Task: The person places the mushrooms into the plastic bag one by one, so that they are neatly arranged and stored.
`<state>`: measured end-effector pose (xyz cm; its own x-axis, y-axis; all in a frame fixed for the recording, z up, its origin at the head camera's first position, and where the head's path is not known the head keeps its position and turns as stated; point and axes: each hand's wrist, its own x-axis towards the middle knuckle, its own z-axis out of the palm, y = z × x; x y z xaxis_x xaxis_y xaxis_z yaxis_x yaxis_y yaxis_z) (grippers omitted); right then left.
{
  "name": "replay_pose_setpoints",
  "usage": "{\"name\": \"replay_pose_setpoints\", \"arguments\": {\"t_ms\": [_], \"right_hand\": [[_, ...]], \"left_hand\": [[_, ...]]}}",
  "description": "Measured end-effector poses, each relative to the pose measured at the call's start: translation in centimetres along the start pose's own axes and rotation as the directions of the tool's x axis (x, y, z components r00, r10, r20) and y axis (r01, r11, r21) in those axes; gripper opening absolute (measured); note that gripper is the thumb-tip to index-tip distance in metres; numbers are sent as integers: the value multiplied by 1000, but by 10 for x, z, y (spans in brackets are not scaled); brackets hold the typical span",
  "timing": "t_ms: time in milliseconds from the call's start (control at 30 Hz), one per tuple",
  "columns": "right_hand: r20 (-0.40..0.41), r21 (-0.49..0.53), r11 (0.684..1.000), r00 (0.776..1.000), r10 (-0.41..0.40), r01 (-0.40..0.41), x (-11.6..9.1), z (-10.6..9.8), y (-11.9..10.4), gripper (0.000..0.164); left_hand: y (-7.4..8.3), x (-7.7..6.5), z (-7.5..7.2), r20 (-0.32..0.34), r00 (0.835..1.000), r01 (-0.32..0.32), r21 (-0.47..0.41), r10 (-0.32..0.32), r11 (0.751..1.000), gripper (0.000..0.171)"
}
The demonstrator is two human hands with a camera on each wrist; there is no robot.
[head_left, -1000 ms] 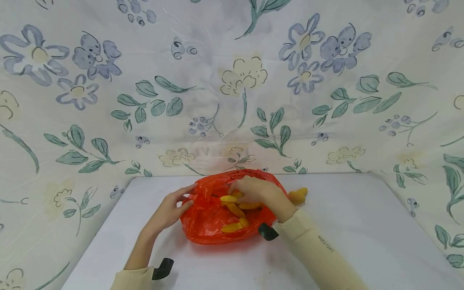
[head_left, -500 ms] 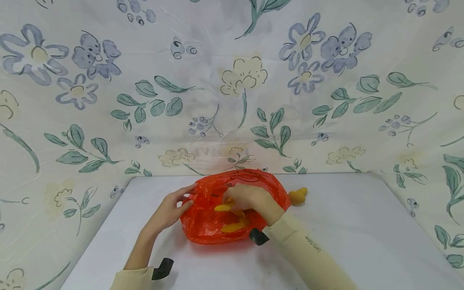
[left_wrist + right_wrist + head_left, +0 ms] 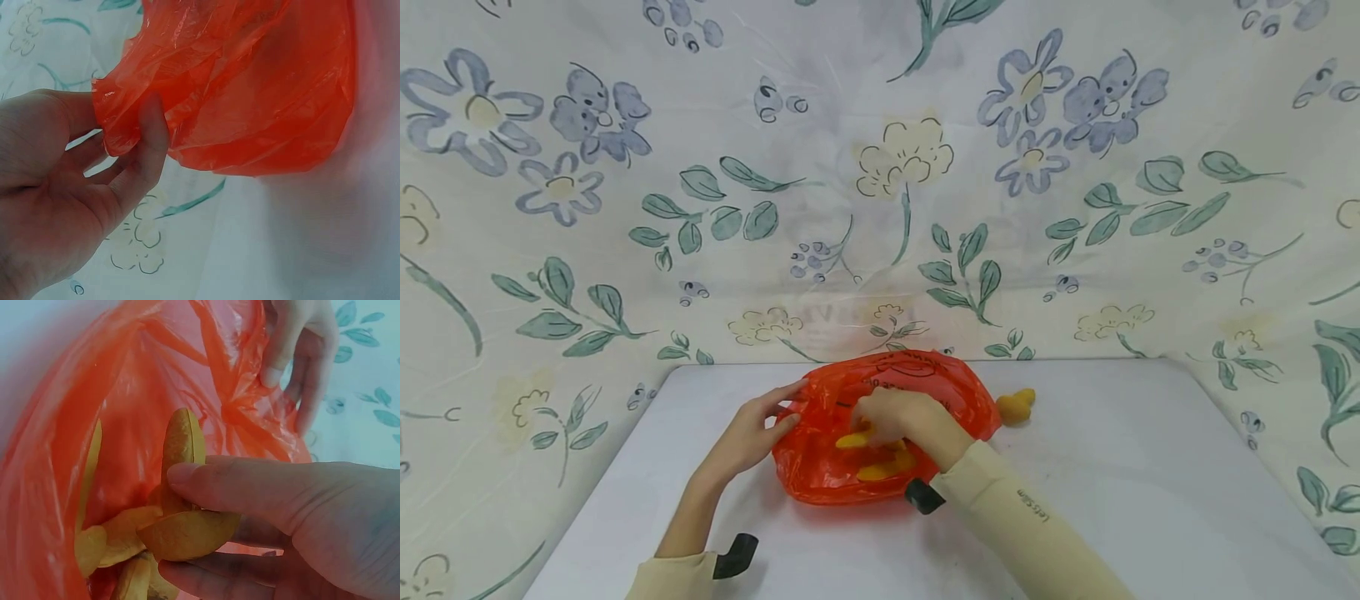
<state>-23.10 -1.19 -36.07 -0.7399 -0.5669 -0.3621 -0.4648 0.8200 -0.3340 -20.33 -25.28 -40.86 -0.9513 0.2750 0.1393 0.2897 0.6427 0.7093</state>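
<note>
A red plastic bag (image 3: 816, 467) lies on the table with its mouth spread wide. On its left side my left hand (image 3: 748, 433) pinches the bag's edge between thumb and fingers, plainly seen in the left wrist view. My right hand (image 3: 898, 417) is inside the mouth. In the right wrist view its thumb and fingers grip a yellow lobed piece (image 3: 187, 536), pointed at the ends and somewhat like ginger root. Several similar yellow pieces (image 3: 125, 534) lie below it in the bag, partly hidden by the hand and the plastic.
Beyond the bag's right side, another yellow lobed piece (image 3: 1015, 407) rests on the white table (image 3: 1112, 475). A flower-printed cloth (image 3: 850, 208) hangs behind the table's back edge.
My right hand has moved left and slightly nearer inside the bag, with the yellow piece in its fingers. My left hand stays at the bag's edge.
</note>
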Motion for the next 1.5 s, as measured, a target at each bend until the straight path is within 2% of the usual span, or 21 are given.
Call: {"name": "replay_pose_setpoints", "arguments": {"t_ms": [133, 400, 733, 933, 1200, 1500], "right_hand": [[2, -28, 1000, 1000, -12, 12, 2, 3, -3, 26], [19, -12, 1000, 1000, -7, 7, 4, 9, -4, 25], [20, -24, 1000, 1000, 17, -16, 5, 12, -5, 35], [20, -1, 1000, 1000, 2, -2, 2, 8, 2, 36], [13, 4, 999, 999, 34, -34, -2, 1, 15, 42], [24, 6, 1000, 1000, 16, -16, -5, -2, 23, 45]], "left_hand": [[1, -1, -1, 0, 1000, 0, -5, 0, 1000, 53], [0, -1, -2, 3, 1000, 3, -3, -3, 1000, 53], [0, -1, -3, -1, 1000, -9, 0, 9, 1000, 53], [2, -2, -3, -10, 1000, -17, -1, 17, 1000, 53], [0, -1, -1, -3, 1000, -6, -1, 6, 1000, 53], [1, -1, 0, 4, 1000, -3, 2, 3, 1000, 53]]}}
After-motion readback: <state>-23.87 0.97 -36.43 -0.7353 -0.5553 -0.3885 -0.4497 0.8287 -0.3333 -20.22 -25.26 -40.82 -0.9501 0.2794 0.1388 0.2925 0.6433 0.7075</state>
